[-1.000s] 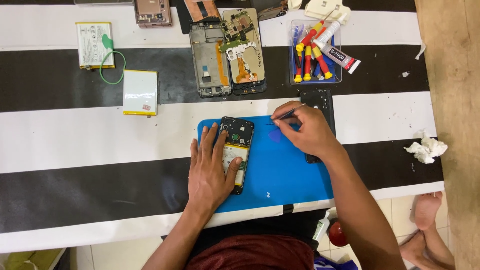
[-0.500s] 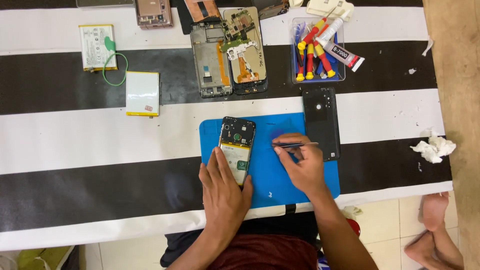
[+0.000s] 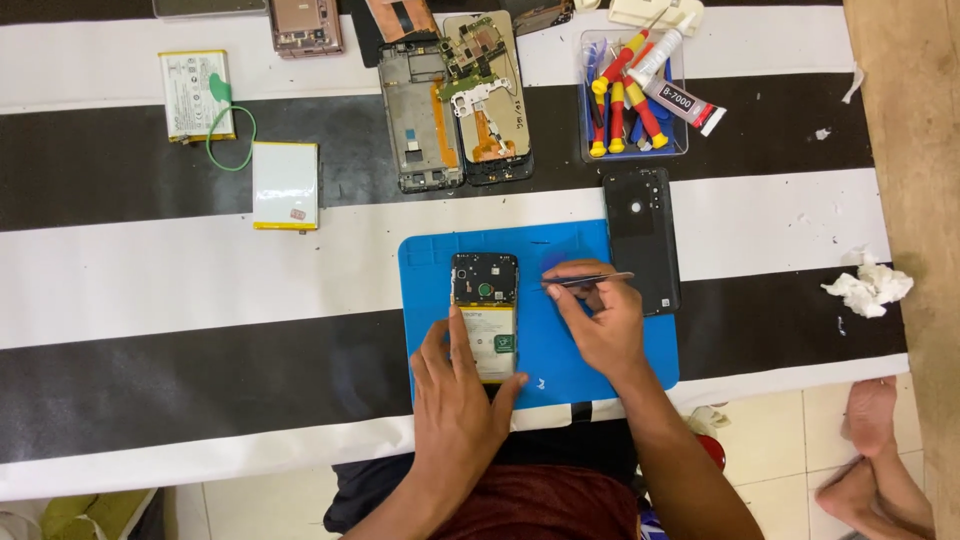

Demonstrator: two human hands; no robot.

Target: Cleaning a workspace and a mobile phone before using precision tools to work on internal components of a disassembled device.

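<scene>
Hands moved | left (image 3: 455, 400) steadies phone (image 3: 485, 315) | right (image 3: 600, 320) lifted tweezers (image 3: 585, 281)

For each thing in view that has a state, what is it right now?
opened phone: back off, battery showing, flat on the blue mat
left hand: pressing on the phone's lower end
right hand: gripping tweezers, tips pointing at the phone
black back cover: detached, lying partly on the mat
clear tool box: open, holding screwdrivers
</scene>
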